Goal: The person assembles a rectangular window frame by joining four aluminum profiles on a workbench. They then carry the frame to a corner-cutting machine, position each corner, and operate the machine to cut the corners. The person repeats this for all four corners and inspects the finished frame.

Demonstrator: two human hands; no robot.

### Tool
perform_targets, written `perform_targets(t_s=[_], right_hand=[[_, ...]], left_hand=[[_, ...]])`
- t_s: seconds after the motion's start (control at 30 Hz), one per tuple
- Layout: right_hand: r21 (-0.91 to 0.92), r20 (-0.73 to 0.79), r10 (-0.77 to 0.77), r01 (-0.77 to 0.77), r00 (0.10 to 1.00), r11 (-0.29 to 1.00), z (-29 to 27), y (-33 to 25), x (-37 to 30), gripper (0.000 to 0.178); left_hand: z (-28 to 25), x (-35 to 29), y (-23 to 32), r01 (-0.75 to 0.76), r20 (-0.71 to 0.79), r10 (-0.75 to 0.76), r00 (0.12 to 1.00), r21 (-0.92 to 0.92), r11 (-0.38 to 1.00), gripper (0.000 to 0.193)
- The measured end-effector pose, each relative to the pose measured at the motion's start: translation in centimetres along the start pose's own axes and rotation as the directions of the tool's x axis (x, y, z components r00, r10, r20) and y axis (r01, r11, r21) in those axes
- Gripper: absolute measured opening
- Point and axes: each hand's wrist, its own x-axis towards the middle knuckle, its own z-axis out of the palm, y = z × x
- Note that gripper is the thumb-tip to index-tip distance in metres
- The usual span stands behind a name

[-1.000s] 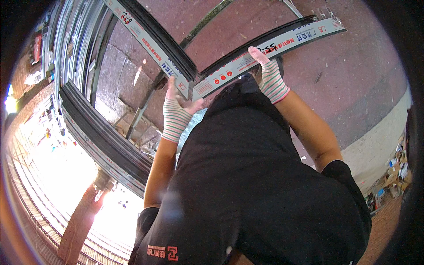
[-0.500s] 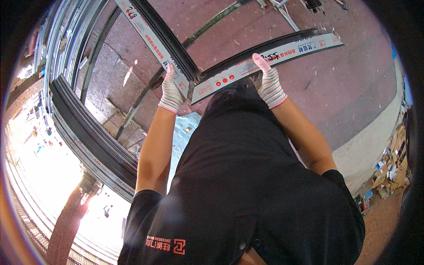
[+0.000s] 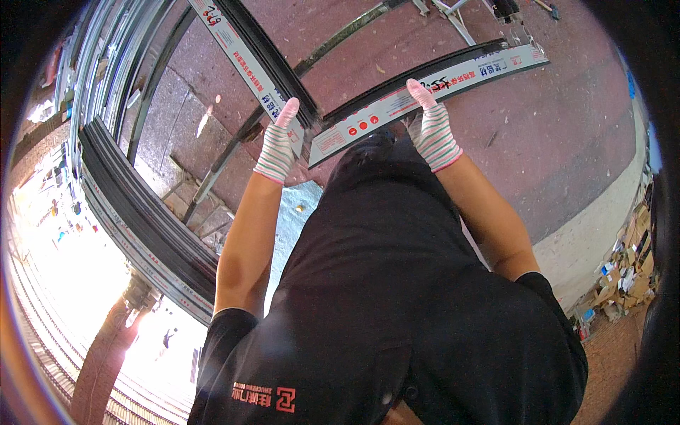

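Both my hands wear striped white gloves with pink fingertips. My left hand (image 3: 278, 145) grips the near end of a long black aluminium profile (image 3: 283, 74) that runs away to the upper left, my thumb across its white printed film. A shorter mitre-cut profile (image 3: 397, 115), black with the same kind of film, slants off to the right. My right hand (image 3: 435, 134) is closed on its near edge, thumb on top and the other fingers hidden beneath. The angled ends of the two profiles lie close together near my left hand, with a narrow gap showing at the near side.
Metal support bars (image 3: 347, 32) pass under the profiles. A stack of dark profiles (image 3: 152, 219) lies to my left, with more metal lengths (image 3: 113, 53) at the far left. Scrap cardboard (image 3: 623, 273) is heaped on the right. A hammer-like tool (image 3: 545, 7) lies at the far right.
My left thumb has shifted right across the long profile. The far right end of the shorter profile has swung slightly away from me, with my right hand still on it.
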Motion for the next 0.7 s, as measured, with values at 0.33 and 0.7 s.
perform_targets(t_s=[0.33, 0.7], right_hand=[[0.099, -0.02, -0.288, 0.288, 0.958, 0.952, 5.3, -0.7, -2.0, 0.034], [0.071, 0.024, -0.437, 0.434, 0.899, 0.898, 6.7, -2.4, -2.5, 0.034]], left_hand=[[1.9, -0.8, -1.0, 0.186, 0.295, -0.135, 0.946, -0.154, 0.97, 0.055], [4.0, 3.4, 5.5, -0.053, 0.202, 0.084, 0.976, -0.155, 0.986, 0.041]])
